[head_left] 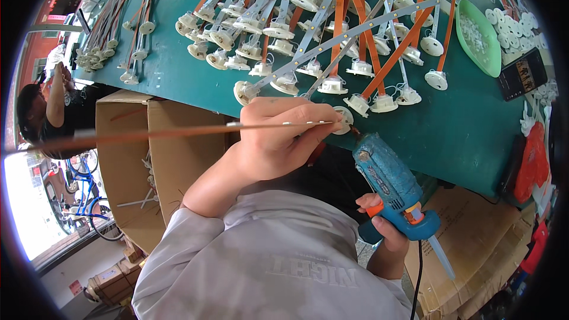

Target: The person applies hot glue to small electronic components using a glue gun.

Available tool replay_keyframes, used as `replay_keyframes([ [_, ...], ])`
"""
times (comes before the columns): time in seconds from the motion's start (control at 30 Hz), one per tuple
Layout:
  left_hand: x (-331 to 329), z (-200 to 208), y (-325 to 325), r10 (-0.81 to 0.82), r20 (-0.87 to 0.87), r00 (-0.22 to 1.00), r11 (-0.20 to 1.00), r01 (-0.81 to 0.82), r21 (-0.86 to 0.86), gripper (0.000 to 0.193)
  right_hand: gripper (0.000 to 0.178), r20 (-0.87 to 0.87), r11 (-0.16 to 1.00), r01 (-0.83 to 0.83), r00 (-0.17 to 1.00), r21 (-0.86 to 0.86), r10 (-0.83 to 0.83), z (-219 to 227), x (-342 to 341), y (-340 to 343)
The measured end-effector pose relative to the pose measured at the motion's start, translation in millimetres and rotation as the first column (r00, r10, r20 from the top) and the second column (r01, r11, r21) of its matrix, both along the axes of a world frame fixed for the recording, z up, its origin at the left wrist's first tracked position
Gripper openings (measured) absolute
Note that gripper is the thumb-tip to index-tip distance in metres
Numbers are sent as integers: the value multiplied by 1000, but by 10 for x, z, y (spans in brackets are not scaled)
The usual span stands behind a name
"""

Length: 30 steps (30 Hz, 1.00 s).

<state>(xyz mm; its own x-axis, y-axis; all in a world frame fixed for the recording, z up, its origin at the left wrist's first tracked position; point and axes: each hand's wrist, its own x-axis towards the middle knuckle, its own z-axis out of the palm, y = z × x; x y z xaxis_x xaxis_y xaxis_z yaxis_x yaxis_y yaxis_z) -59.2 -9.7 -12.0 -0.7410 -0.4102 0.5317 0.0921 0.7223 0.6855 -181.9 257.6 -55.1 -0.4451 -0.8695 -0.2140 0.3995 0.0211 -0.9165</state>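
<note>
Got a strip (189, 132) pinched in the left hand (284, 136), a bit below 12 o'clock's big pile (278, 29) and crossing in front of the box (184, 169) over at 9. Running its long axis roughly 9 to 3, tipped a hair upward on the 3 side. Aiming the long free end way out to 9, nearly to the rim of the view. Showing mostly edge-on, brown, with small white bumps on top. Finishing by the fingertips at a white disc (342, 120), close to the near edge of the table (468, 124). Can't make out the join under those fingers.

Bringing the left forearm in from about 7, back of the hand up, fingers bunched tight and pointing toward 2 or 3. Gripping a blue glue gun (388, 172) in the right hand (388, 231), wrapped round the handle with a finger by the orange trigger. Pointing its nose to 11, just beside the disc (can't tell about actual contact), with a glue stick (441, 258) poking out the back toward 5. Trailing a cord (419, 278) down to 6.

For room: seeing the table edge slant from 10 down to 4, right under the disc. Pretty crowded from 11 to 1. Showing plain green at 3, past the gun, below the tray (495, 53) and phone (521, 74) around 2.
</note>
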Motion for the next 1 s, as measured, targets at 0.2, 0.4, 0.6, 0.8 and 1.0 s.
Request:
replay_keyframes([
  [0.2, -5, 0, -2, -2, -2, 1000, 1000, 2, 5, 21, 30, 16, 997, 78, 997, -21, -78, 18, 16, -66],
  [0.4, 7, -18, 2, 2, -10, 1000, 1000, -2, 13, 19, 35, -231, 988, -141, 965, -57, 124, 16, -108, -88],
  [0.6, 8, -22, -14, 20, -11, 1000, 998, -20, 65, 15, 42, 15, 997, -71, 997, -11, 71, 0, -143, 59],
  [0.8, -136, 73, -25, 71, 29, 997, 984, -75, 160, 6, 48, -55, 998, -60, 997, -26, 59, 53, -269, 60],
  [1.0, -249, 196, -39, 70, 112, 991, 974, -92, 208, 5, 42, 19, 995, 97, 995, -33, -96, 111, -262, 31],
])
